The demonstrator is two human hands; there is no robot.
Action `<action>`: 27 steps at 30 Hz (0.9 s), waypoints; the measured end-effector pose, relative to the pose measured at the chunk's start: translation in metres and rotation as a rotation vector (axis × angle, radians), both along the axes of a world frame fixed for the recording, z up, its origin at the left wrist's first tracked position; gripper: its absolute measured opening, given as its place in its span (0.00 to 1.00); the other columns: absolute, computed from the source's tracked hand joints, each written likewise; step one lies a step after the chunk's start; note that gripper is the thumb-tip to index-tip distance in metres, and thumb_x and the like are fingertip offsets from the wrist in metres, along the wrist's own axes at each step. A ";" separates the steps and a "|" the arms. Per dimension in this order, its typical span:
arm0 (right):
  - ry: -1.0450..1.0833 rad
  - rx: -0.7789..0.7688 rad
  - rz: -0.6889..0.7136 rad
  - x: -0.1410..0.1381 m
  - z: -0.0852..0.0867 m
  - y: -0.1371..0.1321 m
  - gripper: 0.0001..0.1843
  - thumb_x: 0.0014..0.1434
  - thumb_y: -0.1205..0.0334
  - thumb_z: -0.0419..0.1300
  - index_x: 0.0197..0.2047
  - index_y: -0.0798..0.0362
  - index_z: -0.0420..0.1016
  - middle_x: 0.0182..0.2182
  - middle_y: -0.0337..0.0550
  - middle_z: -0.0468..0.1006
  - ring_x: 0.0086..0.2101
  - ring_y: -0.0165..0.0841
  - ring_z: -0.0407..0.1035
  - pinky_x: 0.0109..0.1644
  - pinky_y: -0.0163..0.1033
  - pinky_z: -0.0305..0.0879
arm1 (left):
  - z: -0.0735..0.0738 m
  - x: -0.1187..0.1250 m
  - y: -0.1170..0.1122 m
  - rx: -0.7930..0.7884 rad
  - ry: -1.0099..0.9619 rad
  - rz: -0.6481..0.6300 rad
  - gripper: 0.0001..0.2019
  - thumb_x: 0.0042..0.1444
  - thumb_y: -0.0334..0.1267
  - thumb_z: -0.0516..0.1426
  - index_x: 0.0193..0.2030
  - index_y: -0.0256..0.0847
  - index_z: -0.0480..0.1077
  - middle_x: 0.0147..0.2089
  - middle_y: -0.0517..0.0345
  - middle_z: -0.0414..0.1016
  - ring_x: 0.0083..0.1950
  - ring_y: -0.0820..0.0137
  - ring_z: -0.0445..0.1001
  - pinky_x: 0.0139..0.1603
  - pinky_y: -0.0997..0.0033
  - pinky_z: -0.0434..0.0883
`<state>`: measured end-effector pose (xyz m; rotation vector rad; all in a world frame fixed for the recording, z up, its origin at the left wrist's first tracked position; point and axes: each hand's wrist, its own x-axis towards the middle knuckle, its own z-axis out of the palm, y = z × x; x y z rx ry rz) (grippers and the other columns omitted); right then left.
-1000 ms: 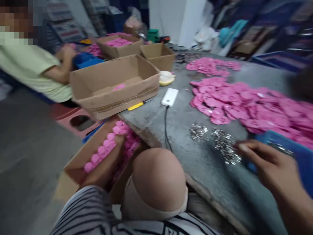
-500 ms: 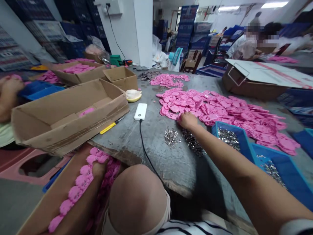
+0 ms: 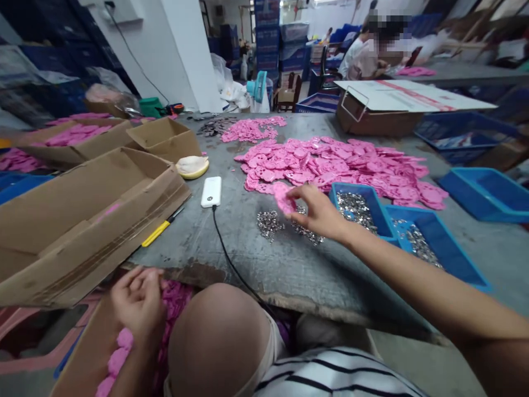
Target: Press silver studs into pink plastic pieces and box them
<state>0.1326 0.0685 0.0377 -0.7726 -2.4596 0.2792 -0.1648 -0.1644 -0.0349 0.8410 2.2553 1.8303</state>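
The right hand [image 3: 320, 214] pinches a pink piece [image 3: 282, 198] between thumb and fingers, above the gray surface [image 3: 243, 267] — just on the near side of a pink heap [image 3: 343, 162] and beside a metal pile [image 3: 269, 225]. The left hand [image 3: 140, 303] curls over a cardboard box [image 3: 82, 353] below the edge; whether it holds anything, I cannot tell. Blue trays [image 3: 460, 262] sit near the right forearm. Beyond stand a white pillar [image 3: 185, 49] and stacked blue crates [image 3: 268, 41].

Pink pieces [image 3: 345, 162] on grey table [image 3: 252, 270]
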 end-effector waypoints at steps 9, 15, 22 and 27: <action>0.016 0.178 0.309 -0.013 -0.013 -0.076 0.15 0.65 0.62 0.50 0.51 0.55 0.70 0.44 0.54 0.76 0.44 0.41 0.67 0.47 0.49 0.66 | 0.082 0.097 0.125 -0.365 -0.843 -1.214 0.19 0.49 0.38 0.64 0.46 0.35 0.66 0.37 0.48 0.77 0.32 0.63 0.79 0.30 0.64 0.77; 0.411 -0.290 -0.239 0.039 -0.081 -0.066 0.17 0.62 0.62 0.54 0.54 0.50 0.70 0.54 0.52 0.71 0.56 0.41 0.65 0.59 0.56 0.62 | 0.070 0.130 0.175 -0.406 -0.804 -1.173 0.12 0.55 0.26 0.53 0.47 0.35 0.61 0.31 0.49 0.78 0.27 0.62 0.79 0.24 0.64 0.77; 0.384 -0.376 -0.534 0.071 -0.103 -0.066 0.18 0.55 0.67 0.54 0.50 0.52 0.72 0.59 0.53 0.69 0.59 0.41 0.63 0.64 0.55 0.56 | 0.039 0.150 0.173 -0.360 -0.937 -1.218 0.12 0.54 0.29 0.57 0.46 0.36 0.62 0.30 0.50 0.78 0.29 0.62 0.80 0.24 0.68 0.76; 0.215 -0.247 -0.577 0.075 -0.100 -0.071 0.13 0.55 0.69 0.54 0.42 0.52 0.73 0.49 0.52 0.76 0.49 0.43 0.69 0.55 0.54 0.64 | 0.033 0.147 0.162 -0.360 -1.002 -1.227 0.05 0.60 0.31 0.52 0.42 0.33 0.65 0.29 0.48 0.78 0.26 0.65 0.79 0.19 0.74 0.72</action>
